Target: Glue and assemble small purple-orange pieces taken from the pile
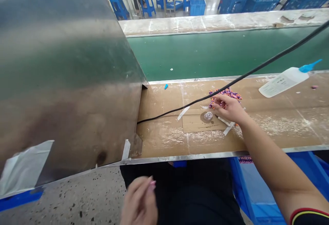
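Observation:
My right hand (230, 109) is over a pile of small purple, orange and pink braided-looking pieces (232, 94). Its thumb and index finger are curved, with a gap between them through which some of the pile shows. Just left of that hand, a small clear round container (208, 116) stands on a cardboard piece (191, 124) taped to the bench. A thin white pen-like tool (223, 120) lies beneath the hand. Low in the view, my left hand (140, 201), blurred, pinches a small pink piece (152, 183) in front of my dark clothing.
A black cable (257, 64) hangs diagonally across the bench. On the right lies a white bottle with a blue nozzle (282, 82). A large metal panel (77, 81) blocks the left. Behind the bench runs a green belt (174, 53). Below right is a blue crate (243, 187).

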### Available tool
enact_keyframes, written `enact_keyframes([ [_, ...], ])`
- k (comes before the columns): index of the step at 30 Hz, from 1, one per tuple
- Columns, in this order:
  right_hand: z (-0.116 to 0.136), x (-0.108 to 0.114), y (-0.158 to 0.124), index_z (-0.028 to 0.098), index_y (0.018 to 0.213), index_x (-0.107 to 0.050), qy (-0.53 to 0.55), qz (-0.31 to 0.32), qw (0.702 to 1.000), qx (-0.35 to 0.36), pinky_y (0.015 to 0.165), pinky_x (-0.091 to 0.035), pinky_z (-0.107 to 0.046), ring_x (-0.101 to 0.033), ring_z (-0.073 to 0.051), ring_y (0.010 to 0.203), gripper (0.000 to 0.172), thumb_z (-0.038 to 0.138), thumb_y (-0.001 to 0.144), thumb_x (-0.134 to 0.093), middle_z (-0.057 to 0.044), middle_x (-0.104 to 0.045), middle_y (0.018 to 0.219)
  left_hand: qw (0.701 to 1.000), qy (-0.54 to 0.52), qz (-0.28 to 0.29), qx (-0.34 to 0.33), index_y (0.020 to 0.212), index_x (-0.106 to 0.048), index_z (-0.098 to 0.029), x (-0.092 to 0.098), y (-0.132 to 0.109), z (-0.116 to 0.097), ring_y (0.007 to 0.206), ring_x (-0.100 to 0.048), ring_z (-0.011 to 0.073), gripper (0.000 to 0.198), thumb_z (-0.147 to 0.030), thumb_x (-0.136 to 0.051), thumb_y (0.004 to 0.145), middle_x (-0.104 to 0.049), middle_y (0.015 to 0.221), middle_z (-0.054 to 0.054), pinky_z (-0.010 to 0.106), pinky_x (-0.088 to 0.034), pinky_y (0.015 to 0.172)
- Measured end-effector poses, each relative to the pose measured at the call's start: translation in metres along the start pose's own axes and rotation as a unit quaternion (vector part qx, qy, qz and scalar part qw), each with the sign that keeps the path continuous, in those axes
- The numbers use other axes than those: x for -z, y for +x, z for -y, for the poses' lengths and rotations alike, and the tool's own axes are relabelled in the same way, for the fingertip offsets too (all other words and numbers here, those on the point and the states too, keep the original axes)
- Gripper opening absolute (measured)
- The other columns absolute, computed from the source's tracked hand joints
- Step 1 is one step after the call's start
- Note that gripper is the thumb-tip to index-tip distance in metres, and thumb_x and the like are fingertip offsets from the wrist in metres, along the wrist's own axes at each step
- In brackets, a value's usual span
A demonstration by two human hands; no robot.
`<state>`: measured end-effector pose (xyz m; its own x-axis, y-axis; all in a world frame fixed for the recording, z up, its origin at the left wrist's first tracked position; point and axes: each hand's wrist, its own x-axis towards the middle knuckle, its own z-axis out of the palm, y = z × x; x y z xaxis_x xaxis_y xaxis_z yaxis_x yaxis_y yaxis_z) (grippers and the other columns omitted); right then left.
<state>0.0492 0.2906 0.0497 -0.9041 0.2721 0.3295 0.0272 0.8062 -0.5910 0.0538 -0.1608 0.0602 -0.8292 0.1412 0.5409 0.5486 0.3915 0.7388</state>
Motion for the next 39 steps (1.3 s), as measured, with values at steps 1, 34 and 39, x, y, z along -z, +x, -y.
enact_keyframes([
  [1,0.005,0.003,-0.005,0.025,0.116,-0.08,0.018,0.003,1.0,-0.02,0.071,-0.057,-0.037,-0.067,-0.021,0.074,0.029,0.041,0.101,-0.061,-0.007,-0.078,0.094,0.997,-0.054,0.059,0.012,0.105,-0.083,-0.022,-0.024,0.001,-0.008,0.07,-0.071,0.0128,0.02,-0.011,-0.071,0.094,-0.076,0.094,0.005,0.02,-0.06,0.062],
  [34,0.045,0.007,-0.04,0.025,0.098,-0.078,-0.16,-0.038,0.984,0.063,0.074,-0.06,-0.038,-0.072,-0.023,0.078,0.019,0.029,0.104,-0.061,-0.007,-0.081,0.094,0.823,-0.431,0.138,0.344,0.093,-0.086,-0.019,-0.19,0.03,-0.01,0.083,-0.071,0.0161,0.034,-0.049,-0.092,0.078,-0.076,0.089,0.009,0.025,-0.06,0.076],
  [39,0.041,0.002,-0.036,0.023,0.102,-0.078,-0.165,-0.02,0.982,0.093,0.08,-0.06,-0.042,-0.072,-0.026,0.087,0.023,0.028,0.107,-0.056,-0.01,-0.079,0.096,0.808,-0.443,0.143,0.362,0.094,-0.086,-0.018,-0.188,0.029,-0.011,0.069,-0.071,0.0147,0.044,-0.059,-0.089,0.079,-0.078,0.081,0.008,0.026,-0.062,0.069],
])
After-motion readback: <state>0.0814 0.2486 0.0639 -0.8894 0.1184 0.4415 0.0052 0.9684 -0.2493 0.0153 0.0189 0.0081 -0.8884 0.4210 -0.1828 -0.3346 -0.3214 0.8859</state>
